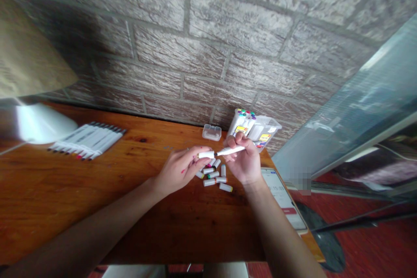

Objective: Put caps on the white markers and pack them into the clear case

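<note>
Between thumb and fingers, my left hand pinches a white marker cap. My right hand grips a white marker whose dark tip end points left, right at the cap's opening; whether they touch I cannot tell. Below both hands lies a loose pile of white caps with coloured ends, some yellow, green, orange and pink. Red ink marks show on my left fingers. Behind my right hand stands a clear plastic case of upright markers with coloured ends.
A row of white markers lies at the left, by a lamp. A small clear box sits near the brick wall. To the right, a phone rests along the wooden table's edge, beside a translucent panel.
</note>
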The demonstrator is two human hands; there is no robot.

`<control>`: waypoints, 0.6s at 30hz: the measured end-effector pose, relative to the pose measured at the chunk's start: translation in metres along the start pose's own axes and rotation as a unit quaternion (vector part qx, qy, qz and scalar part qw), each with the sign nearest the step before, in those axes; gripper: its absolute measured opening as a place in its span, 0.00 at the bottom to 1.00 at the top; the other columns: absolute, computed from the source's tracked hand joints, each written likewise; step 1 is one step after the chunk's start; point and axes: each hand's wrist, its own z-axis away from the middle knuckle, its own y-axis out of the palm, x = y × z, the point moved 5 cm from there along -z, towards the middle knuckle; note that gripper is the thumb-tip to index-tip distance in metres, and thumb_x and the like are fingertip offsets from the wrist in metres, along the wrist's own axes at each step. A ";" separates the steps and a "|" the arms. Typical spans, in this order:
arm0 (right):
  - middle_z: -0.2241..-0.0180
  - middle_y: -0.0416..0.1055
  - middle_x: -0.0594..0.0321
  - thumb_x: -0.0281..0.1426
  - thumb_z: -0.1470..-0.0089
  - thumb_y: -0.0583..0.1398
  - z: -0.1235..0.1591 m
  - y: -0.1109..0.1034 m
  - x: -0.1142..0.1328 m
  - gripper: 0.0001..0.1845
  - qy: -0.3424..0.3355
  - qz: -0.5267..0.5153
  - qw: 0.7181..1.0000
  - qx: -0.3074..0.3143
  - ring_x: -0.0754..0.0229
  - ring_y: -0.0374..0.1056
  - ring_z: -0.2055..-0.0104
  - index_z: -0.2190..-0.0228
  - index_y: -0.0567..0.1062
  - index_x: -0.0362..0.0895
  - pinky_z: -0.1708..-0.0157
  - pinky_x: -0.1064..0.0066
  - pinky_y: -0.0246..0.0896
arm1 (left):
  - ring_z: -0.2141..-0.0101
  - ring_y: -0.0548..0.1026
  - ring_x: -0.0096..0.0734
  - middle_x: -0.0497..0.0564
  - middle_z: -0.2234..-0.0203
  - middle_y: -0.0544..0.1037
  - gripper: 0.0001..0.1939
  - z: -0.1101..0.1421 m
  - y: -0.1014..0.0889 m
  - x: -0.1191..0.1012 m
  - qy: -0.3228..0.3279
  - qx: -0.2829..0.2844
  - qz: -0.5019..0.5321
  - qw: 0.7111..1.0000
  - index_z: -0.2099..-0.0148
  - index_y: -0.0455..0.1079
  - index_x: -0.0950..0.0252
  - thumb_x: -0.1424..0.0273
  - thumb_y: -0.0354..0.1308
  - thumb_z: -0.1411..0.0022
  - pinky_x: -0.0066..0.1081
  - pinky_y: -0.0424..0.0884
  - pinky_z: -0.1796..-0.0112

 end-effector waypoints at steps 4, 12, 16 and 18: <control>0.80 0.65 0.72 0.28 0.56 0.62 -0.001 -0.004 0.002 0.06 -0.018 0.014 1.000 -0.018 0.71 0.49 0.82 0.75 0.68 0.46 0.83 0.81 0.46 | 0.68 0.81 0.24 0.50 0.64 0.84 0.09 0.001 0.000 0.001 -0.005 -0.002 0.003 1.000 0.50 0.71 0.66 0.72 0.57 0.32 0.20 0.76 0.64; 0.79 0.65 0.71 0.28 0.56 0.62 0.001 -0.001 0.005 0.05 -0.021 0.006 0.999 -0.024 0.71 0.48 0.81 0.73 0.71 0.47 0.83 0.81 0.45 | 0.69 0.81 0.26 0.51 0.64 0.84 0.10 0.001 0.001 0.003 -0.030 0.014 -0.007 0.999 0.51 0.72 0.65 0.68 0.55 0.31 0.22 0.76 0.64; 0.80 0.65 0.70 0.29 0.56 0.63 0.002 0.003 0.001 0.04 -0.014 0.023 1.000 -0.005 0.70 0.49 0.81 0.76 0.71 0.46 0.83 0.80 0.46 | 0.70 0.81 0.25 0.51 0.66 0.83 0.10 0.001 0.000 0.003 -0.029 0.008 -0.008 1.000 0.51 0.72 0.66 0.69 0.55 0.31 0.21 0.76 0.65; 0.79 0.66 0.70 0.28 0.56 0.64 0.001 0.002 0.001 0.05 -0.021 0.015 1.000 -0.007 0.71 0.49 0.81 0.76 0.71 0.46 0.82 0.81 0.47 | 0.69 0.81 0.25 0.51 0.65 0.83 0.09 0.002 0.000 0.004 -0.030 0.002 -0.007 1.000 0.51 0.71 0.66 0.69 0.55 0.31 0.21 0.75 0.65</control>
